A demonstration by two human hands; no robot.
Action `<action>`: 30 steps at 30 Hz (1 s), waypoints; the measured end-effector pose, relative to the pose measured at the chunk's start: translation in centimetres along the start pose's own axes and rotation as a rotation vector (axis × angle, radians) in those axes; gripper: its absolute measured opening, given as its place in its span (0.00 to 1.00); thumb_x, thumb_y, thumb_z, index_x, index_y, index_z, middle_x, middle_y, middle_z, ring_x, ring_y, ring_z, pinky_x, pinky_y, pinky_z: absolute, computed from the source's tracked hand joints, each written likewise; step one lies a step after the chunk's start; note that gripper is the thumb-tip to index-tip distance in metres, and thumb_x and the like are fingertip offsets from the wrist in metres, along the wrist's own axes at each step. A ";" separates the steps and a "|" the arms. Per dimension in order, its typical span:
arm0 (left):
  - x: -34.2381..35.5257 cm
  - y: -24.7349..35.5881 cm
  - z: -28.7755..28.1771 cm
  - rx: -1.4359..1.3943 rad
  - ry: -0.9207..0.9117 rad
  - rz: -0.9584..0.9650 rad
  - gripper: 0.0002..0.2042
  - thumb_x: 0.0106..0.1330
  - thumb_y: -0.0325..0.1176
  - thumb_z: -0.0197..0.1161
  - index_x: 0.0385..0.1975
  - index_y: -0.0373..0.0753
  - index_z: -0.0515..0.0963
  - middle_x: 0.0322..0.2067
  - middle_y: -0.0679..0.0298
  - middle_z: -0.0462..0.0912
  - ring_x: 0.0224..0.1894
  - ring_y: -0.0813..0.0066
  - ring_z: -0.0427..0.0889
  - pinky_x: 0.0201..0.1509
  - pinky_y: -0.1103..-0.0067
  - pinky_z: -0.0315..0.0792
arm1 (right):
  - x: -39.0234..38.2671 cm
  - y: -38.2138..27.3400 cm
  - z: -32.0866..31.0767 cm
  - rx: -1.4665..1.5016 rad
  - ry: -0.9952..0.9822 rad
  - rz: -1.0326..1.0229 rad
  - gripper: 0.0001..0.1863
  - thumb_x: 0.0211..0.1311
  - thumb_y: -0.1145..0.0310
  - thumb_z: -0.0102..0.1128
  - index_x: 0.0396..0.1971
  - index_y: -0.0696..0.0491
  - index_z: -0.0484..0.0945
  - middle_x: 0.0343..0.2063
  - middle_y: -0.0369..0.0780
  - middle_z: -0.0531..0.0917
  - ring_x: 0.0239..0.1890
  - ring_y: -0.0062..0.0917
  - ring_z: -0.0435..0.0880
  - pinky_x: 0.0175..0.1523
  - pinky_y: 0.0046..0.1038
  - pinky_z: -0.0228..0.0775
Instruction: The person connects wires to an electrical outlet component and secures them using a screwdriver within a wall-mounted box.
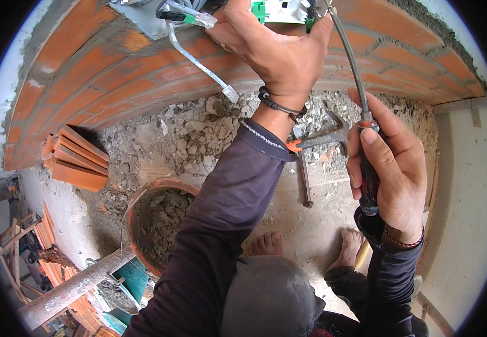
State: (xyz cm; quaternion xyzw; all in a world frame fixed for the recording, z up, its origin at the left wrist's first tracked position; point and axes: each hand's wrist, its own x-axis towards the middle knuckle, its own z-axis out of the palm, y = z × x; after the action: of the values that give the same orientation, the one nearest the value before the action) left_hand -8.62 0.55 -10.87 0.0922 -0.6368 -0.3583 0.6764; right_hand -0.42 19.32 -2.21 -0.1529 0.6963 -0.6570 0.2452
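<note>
Left hand (pixel 282 56) stretched forward, back upward, thumb splayed; right hand (pixel 398 171) nearer body, fingers curled (thumb uppermost).

Hammer (pixel 321 140) amid rubble (pixel 190 129); piled orange bricks (pixel 80 160); round bucket (pixel 131 224) holding grey debris (pixel 167 219).

Room between forearms (pixel 229 188) — screwdriver (pixel 358 83) obstructs between hands (pixel 281 59).

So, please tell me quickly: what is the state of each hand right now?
Left hand: at the white fitting; whether its grip is closed cannot be told.
Right hand: closed, holding the screwdriver.
</note>
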 end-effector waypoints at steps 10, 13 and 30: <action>-0.8 0.2 -0.7 0.114 -0.035 -0.048 0.51 0.46 0.38 0.84 0.68 0.30 0.57 0.54 0.48 0.63 0.59 0.49 0.65 0.65 0.57 0.62 | -0.7 -0.4 -0.1 0.030 0.004 0.076 0.24 0.77 0.71 0.53 0.69 0.61 0.68 0.31 0.36 0.78 0.21 0.14 0.74 0.24 0.17 0.65; -1.0 -0.2 0.0 0.035 0.037 -0.070 0.48 0.45 0.36 0.81 0.67 0.30 0.60 0.56 0.45 0.69 0.59 0.43 0.64 0.69 0.51 0.54 | -0.6 -0.4 -0.1 0.023 -0.018 0.078 0.25 0.77 0.71 0.52 0.70 0.61 0.67 0.30 0.35 0.78 0.21 0.14 0.74 0.24 0.17 0.65; -2.2 -1.0 -0.2 -0.018 0.030 -0.105 0.50 0.44 0.36 0.85 0.68 0.33 0.61 0.60 0.39 0.65 0.66 0.37 0.57 0.71 0.46 0.51 | -0.9 -0.3 0.1 0.019 -0.017 0.111 0.25 0.77 0.73 0.51 0.71 0.61 0.66 0.30 0.35 0.78 0.21 0.14 0.74 0.24 0.18 0.66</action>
State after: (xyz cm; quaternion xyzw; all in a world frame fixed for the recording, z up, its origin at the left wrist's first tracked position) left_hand -8.66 1.15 -13.24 0.1246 -0.6177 -0.3977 0.6669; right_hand 0.34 19.72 -1.82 -0.1174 0.6952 -0.6478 0.2885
